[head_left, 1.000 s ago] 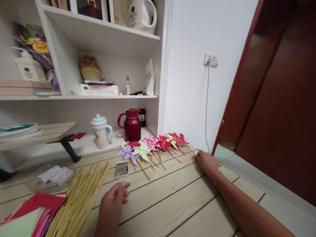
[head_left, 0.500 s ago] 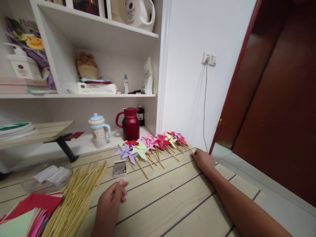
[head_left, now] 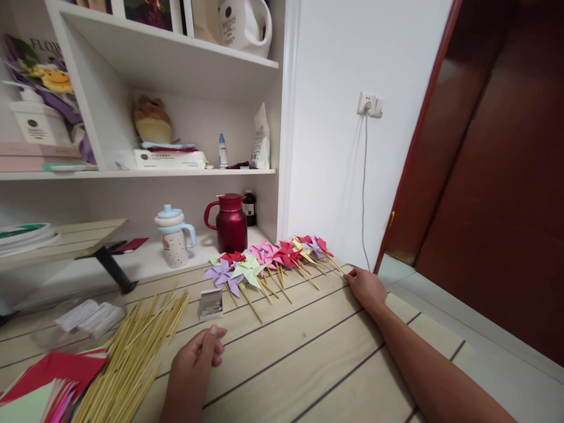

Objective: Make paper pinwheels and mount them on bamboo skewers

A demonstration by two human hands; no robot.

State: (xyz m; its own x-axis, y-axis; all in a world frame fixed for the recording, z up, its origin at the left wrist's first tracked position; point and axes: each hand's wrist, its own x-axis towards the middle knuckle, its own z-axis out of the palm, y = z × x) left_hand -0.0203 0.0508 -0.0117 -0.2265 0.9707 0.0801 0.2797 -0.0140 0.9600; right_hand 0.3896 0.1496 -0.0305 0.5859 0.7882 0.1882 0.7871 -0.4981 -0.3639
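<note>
Two hands: flat on slatted wooden bench.
Right hand: loose grip, empty, just right of paper pinwheels.
Left hand: curled grip, empty, between bamboo sticks and pinwheels.

One camera sits on my head, looking forward and down across the wooden table toward the white shelf unit and wall. It is close: my forearms enter from the bottom edge.
</note>
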